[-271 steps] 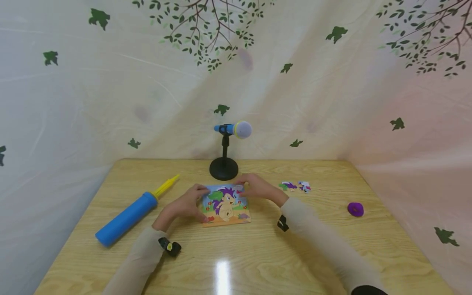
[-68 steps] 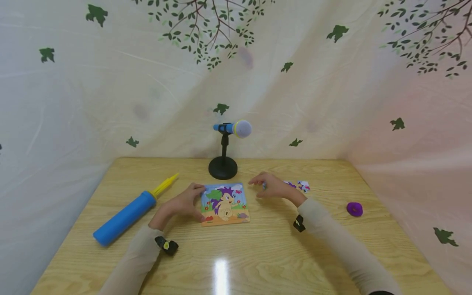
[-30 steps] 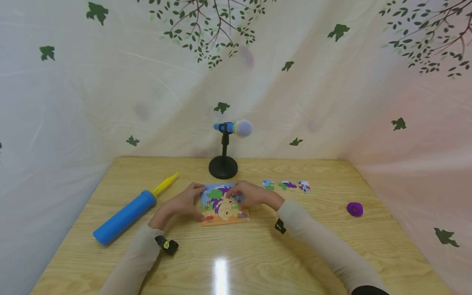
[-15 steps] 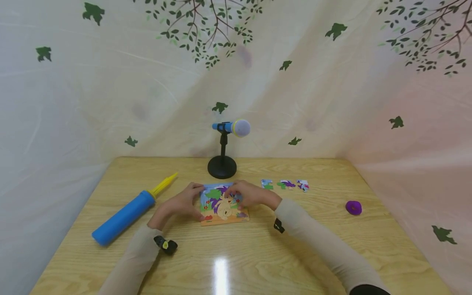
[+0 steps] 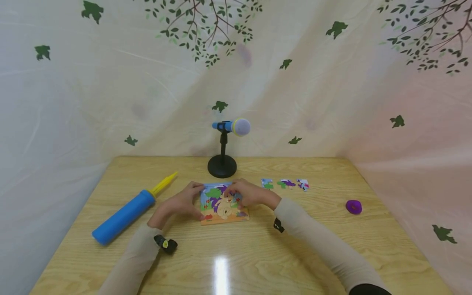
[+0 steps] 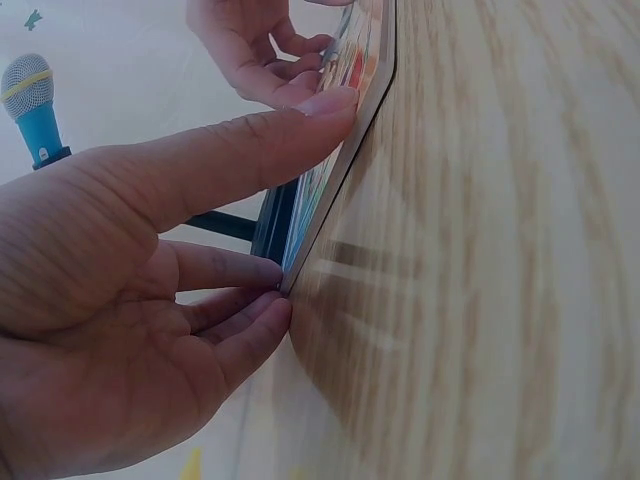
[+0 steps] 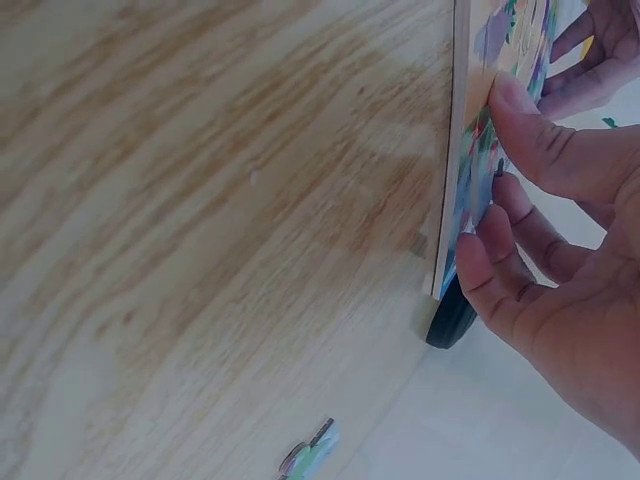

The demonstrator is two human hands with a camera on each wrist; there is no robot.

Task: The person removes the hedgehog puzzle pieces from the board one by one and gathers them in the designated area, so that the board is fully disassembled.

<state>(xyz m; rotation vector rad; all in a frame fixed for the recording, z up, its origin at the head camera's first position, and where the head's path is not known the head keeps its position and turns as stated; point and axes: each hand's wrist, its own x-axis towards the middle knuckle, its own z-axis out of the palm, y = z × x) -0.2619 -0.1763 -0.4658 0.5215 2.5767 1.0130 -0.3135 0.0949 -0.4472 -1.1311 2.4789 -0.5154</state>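
A square jigsaw puzzle [image 5: 223,211] with a purple-haired cartoon hedgehog lies on the table. My left hand [image 5: 183,201] grips its left side, thumb at the near corner and fingers at the far corner; the left wrist view shows the thumb [image 6: 270,145] over the board's edge. Over the puzzle's right half, my right hand [image 5: 252,192] curls its thumb and fingers at a puzzle piece. In the right wrist view, a small dark edge of that piece [image 7: 500,168] shows by the fingertips, and the rest is hidden. Three loose pieces, including a blue-green one [image 5: 267,183], lie to the right.
Behind the puzzle stands a blue toy microphone [image 5: 240,127] on a black round base [image 5: 222,167]. A blue hand pump [image 5: 123,218] with a yellow nozzle lies at left. A purple ring-shaped object [image 5: 354,207] sits at right, and a leaf-printed cloth [image 5: 166,102] hangs behind.
Since the earliest frame, a third loose piece has joined the two at right. My right hand has moved from beside them back onto the puzzle; over the last second both hands barely move.
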